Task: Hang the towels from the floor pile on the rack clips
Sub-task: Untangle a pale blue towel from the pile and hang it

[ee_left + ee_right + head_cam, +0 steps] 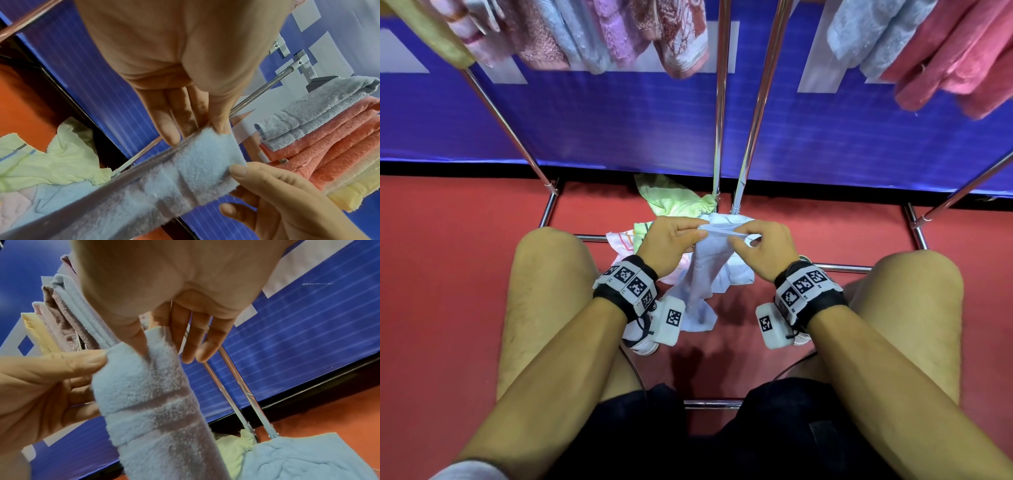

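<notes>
Both hands hold one light blue towel by its top edge, above the floor pile. Left hand: thumb and fingers clamped together on the towel's edge, pinching the left part of the folded hem. Right hand: thumb and forefinger pinched on the same edge just beside the left grip; its other fingers stand straight and apart, off the cloth. The two grips are near each other, a short span of hem stretched between them.

Below the grips the towel hangs in a narrow bunch, its lower end on the red floor between the person's knees. Beyond the grips, on the floor: a pale green towel, a white striped one, another blue one under the held towel, probably part of the same pile.

Rack poles rise past the grips. Above, hung towels in pink, blue, yellow; whether clips hold them is unclear.
</notes>
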The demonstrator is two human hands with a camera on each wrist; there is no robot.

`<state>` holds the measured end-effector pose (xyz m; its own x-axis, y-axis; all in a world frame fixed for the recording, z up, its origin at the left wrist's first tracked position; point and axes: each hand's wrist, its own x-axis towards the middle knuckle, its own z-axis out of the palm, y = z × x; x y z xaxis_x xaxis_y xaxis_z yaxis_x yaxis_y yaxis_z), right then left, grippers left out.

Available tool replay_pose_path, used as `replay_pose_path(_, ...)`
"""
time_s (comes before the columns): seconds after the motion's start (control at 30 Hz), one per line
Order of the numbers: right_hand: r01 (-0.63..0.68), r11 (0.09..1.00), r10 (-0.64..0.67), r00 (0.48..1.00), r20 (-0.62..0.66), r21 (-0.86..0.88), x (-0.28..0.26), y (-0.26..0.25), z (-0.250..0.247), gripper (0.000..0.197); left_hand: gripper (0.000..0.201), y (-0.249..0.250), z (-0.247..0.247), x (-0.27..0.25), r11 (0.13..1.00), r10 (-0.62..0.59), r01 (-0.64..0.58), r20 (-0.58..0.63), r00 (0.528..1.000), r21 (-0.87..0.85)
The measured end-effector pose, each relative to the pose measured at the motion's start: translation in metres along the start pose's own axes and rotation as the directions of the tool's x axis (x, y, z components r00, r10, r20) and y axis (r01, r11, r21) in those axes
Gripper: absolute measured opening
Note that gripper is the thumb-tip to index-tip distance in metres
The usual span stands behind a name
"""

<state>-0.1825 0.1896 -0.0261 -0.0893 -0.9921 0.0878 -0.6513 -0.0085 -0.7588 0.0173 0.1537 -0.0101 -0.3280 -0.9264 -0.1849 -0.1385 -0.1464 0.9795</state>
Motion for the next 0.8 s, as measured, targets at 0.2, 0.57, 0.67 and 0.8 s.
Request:
replay_pose_path(0.2,-0.059,0.972,0.067,0.997,-0.029,0.226,0.006,0.002,0.0,0.04,0.021,0.0,-0.002,0.004,0.999,0.024,-0.022,-0.051,0.998,0.034)
replay_pose_path(0.57,-0.085,0.954,0.054,0.992,0.113,0.287,0.012,-0.002,0.002,0.008,0.02,0.01,-0.001,0.002,0.985,0.162,-0.157,-0.073,0.984,0.077)
replay_pose_path(0.67,-0.15,0.927,0.085,0.977,0.197,0.344,0.012,-0.008,-0.002,0.007,0.022,0.012,-0.004,0.0,0.983,0.175,-0.171,-0.072,0.982,0.061)
replay_pose_path(0.8,-0.124,0.924,0.103,0.992,0.076,0.362,0.017,-0.011,-0.002,0.006,0.024,0.014,0.001,0.001,0.983,0.183,-0.182,-0.104,0.978,0.024)
